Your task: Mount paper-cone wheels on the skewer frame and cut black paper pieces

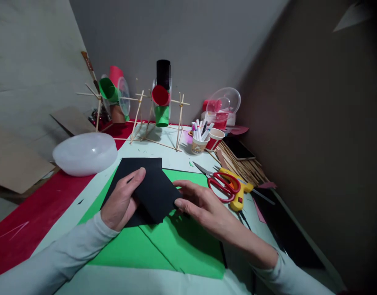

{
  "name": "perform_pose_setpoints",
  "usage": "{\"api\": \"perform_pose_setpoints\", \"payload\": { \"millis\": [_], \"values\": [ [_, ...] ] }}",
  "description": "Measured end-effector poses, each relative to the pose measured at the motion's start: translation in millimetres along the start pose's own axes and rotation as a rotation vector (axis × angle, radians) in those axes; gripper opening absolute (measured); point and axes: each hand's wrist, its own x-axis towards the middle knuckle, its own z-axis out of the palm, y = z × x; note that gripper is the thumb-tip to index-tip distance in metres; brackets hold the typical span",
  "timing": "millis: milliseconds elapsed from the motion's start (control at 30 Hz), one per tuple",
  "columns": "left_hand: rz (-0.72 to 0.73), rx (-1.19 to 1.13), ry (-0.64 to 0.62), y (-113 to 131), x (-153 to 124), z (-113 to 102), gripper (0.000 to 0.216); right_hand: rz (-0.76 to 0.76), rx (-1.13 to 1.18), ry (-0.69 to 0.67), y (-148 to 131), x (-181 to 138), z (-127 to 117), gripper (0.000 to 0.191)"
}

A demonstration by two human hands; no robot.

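Observation:
A black sheet of paper (145, 168) lies on green paper (163, 246) in the middle of the table. A smaller black piece (159, 196) sits folded or tilted over it. My left hand (122, 203) grips the left side of that piece, thumb on top and fingers curled under it. My right hand (203, 209) rests at the piece's right edge, fingertips pinching or pressing its corner. Both arms wear pale long sleeves.
Red-handled scissors (222, 184) and a yellow glue gun (239, 192) lie right of my right hand. Behind stand a stick frame with red and green cups (160, 108), a cup of markers (199, 141), wooden sticks (243, 166), a phone (239, 149) and a white bowl (85, 153).

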Motion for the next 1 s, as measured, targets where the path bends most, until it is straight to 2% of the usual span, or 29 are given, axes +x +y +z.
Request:
{"api": "perform_pose_setpoints", "payload": {
  "millis": [167,300,367,500,633,700,867,933,1000],
  "values": [
    [0.031,0.091,-0.081,2,-6,0,0.045,0.061,0.385,-0.063,2,8,9,0.034],
    [0.172,0.299,-0.211,7,-9,-5,0.072,0.096,0.438,0.031,1,8,0,0.031],
    [0.213,0.438,-0.227,11,-9,-7,0.080,0.108,0.437,0.066,1,8,-4,0.032],
    [0.363,0.806,-0.166,15,-6,-10,0.067,0.121,0.391,0.120,3,5,-6,0.031],
    [0.594,1.041,-0.212,16,-3,-12,0.070,0.090,0.304,0.172,5,2,-3,0.028],
    [0.668,1.088,-0.246,14,-2,-14,0.068,0.075,0.262,0.166,5,0,-2,0.032],
    [0.733,1.086,-0.293,7,-3,-18,0.050,-0.004,0.154,0.200,-1,-7,-3,0.042],
    [0.745,1.056,-0.247,4,-6,-19,0.043,-0.028,0.092,0.174,-5,-10,-3,0.047],
    [0.727,1.023,-0.163,2,-10,-19,0.039,-0.012,0.066,0.117,-6,-13,-1,0.062]
  ]
}}
